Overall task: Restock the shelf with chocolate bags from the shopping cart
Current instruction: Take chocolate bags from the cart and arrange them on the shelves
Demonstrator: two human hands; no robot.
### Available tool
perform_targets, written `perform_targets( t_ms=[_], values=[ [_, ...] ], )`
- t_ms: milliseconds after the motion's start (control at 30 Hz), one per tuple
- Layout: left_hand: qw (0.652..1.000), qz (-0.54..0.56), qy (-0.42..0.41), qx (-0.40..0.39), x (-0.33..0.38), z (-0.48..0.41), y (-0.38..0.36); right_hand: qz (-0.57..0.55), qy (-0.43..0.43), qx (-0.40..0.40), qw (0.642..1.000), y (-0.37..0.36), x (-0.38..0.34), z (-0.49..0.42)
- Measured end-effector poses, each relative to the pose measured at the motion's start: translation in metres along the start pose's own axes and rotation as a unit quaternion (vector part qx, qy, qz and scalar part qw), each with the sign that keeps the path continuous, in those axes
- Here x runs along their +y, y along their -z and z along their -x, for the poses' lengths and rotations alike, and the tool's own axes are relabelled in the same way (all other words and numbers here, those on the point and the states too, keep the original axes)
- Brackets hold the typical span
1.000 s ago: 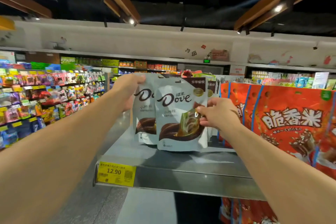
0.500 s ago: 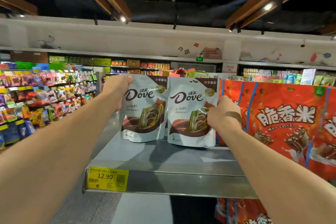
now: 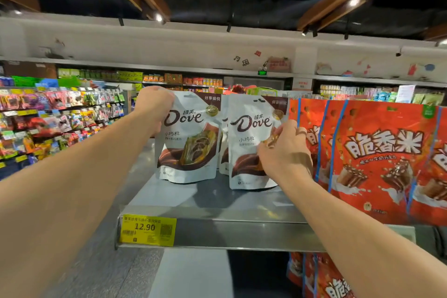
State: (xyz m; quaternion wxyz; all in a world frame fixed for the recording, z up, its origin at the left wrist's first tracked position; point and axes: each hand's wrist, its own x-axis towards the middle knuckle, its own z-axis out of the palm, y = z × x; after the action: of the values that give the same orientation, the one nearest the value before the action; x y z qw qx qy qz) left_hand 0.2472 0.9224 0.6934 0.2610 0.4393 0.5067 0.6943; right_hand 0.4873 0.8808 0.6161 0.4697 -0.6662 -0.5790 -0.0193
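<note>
My left hand (image 3: pixel 153 104) pinches the left bag (image 3: pixel 191 143), top corner. My right hand (image 3: pixel 285 155) curls round the right bag (image 3: pixel 249 128), upright alongside

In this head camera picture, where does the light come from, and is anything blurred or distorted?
Head view: ceiling spotlights light the scene against a dark ceiling; the metal shelf has a soft sheen, with shadows before the left Dove bag and right Dove bag; the right hand is slightly motion-blurred, the left hand sharper; the wide lens swells both forearms near the corners.
</note>
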Motion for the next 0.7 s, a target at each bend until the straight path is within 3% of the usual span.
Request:
perform_targets(
  t_ms=[67,133,200,233,267,300,700],
  values=[
    [0.999,0.051,0.012,0.007,0.001,0.004,-0.003,0.046,0.073,-0.028,0.996,-0.001,-0.005,0.009],
    [0.999,0.029,0.02,-0.006,-0.002,0.007,0.0,0.101,0.147,-0.06,0.982,-0.005,-0.01,0.017],
    [0.97,-0.237,-0.058,-0.009,-0.008,0.01,0.002,0.132,0.174,-0.076,0.973,-0.012,-0.012,0.02],
    [0.979,-0.197,-0.056,-0.004,-0.008,0.006,0.002,0.134,0.18,-0.079,0.971,-0.015,-0.013,0.019],
    [0.999,-0.036,-0.008,-0.028,-0.005,0.001,0.002,0.13,0.183,-0.081,0.971,-0.016,-0.013,0.017],
    [0.999,0.0,-0.012,-0.043,-0.008,-0.006,0.003,0.123,0.187,-0.084,0.971,-0.017,-0.013,0.015],
    [0.996,-0.06,0.018,-0.06,-0.015,-0.003,0.011,0.14,0.244,-0.164,0.946,-0.016,-0.008,0.011]
  ],
)
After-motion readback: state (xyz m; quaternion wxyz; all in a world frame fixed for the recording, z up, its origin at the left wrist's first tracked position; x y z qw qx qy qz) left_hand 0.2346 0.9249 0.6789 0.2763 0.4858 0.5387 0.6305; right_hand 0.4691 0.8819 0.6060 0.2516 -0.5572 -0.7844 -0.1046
